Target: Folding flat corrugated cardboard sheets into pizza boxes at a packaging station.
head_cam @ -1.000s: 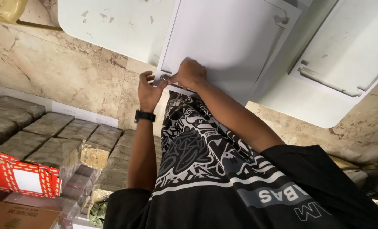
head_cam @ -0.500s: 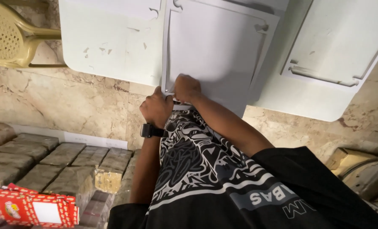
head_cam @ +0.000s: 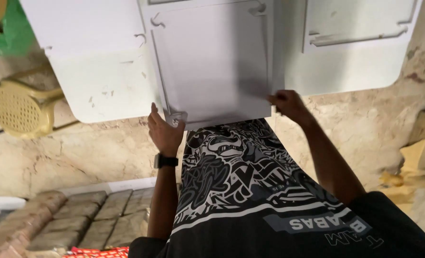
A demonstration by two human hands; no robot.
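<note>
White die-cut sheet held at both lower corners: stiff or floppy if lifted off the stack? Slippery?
The white die-cut sheet looks thin and flat, so probably light and a bit bendy. The left hand and right hand grip opposite lower corners, which suggests it may sag if held one-handed. Its smooth face on similar white sheets likely slides easily.

A flat white die-cut cardboard sheet (head_cam: 212,62) is showing plain; black cloth with white swirling print (head_cam: 231,172) is lying over mottled beige marble floor (head_cam: 55,157); a yellow perforated plastic stool (head_cam: 16,107) is standing by.
</note>
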